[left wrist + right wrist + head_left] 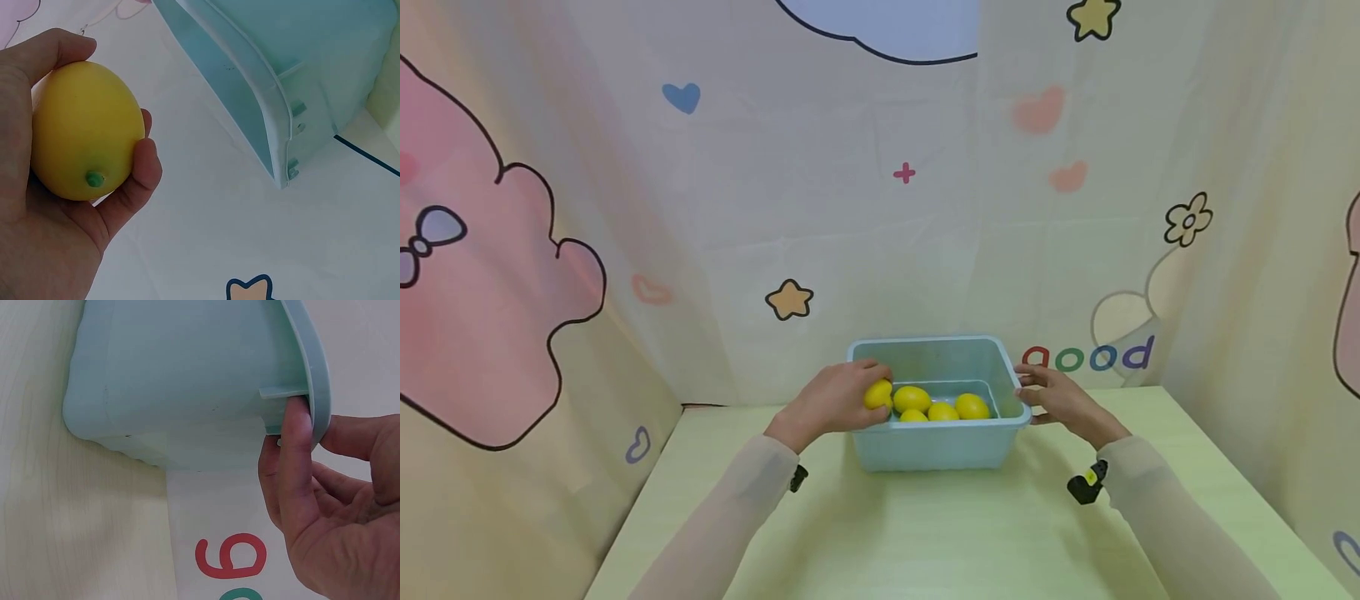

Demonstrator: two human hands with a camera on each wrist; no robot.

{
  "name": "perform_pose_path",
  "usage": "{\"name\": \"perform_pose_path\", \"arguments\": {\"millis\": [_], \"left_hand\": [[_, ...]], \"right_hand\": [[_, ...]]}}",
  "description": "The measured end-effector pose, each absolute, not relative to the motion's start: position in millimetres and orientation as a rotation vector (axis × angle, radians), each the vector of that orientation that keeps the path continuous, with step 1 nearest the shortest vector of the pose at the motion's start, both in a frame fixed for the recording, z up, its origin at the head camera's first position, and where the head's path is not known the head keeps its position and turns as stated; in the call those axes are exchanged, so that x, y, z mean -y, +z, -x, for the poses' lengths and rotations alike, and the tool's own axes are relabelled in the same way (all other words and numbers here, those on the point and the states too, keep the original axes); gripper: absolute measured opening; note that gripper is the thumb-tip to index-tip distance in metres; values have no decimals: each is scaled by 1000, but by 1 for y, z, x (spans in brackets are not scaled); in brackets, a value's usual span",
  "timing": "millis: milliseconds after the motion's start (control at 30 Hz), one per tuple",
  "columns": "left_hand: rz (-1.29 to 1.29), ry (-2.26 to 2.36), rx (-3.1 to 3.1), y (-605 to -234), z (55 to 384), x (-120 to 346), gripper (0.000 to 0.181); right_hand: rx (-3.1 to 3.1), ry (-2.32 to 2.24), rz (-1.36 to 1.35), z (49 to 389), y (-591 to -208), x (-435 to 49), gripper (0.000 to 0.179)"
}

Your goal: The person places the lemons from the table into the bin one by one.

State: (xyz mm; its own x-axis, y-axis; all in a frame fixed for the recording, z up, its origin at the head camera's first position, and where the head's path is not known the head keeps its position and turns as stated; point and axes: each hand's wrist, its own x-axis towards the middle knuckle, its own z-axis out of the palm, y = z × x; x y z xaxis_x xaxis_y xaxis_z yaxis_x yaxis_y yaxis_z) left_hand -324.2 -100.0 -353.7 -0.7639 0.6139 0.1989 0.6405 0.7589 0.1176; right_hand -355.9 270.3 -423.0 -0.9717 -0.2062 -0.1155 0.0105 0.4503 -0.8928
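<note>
A light blue plastic bin (932, 447) stands on the table against the back curtain, with several yellow lemons (972, 407) lying in it. My left hand (838, 397) holds another lemon (87, 128) above the bin's left rim, fingers and thumb curled round it; its green stem end shows in the left wrist view. At the opposite side, my right hand (1063, 402) grips the bin's right rim (320, 381). In the right wrist view the thumb lies over the rim and the fingers reach under it from outside.
The pale wooden table (917, 542) spreads in front of the bin. A printed curtain (865, 225) with hearts, stars and letters hangs right behind the bin and along both sides of the table.
</note>
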Motion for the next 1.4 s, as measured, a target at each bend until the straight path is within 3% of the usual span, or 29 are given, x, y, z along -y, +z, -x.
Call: {"name": "perform_pose_path", "arguments": {"millis": [1400], "left_hand": [[926, -284, 2911, -324, 353, 88, 37]], "right_hand": [[-2505, -1509, 148, 356, -422, -269, 61]]}}
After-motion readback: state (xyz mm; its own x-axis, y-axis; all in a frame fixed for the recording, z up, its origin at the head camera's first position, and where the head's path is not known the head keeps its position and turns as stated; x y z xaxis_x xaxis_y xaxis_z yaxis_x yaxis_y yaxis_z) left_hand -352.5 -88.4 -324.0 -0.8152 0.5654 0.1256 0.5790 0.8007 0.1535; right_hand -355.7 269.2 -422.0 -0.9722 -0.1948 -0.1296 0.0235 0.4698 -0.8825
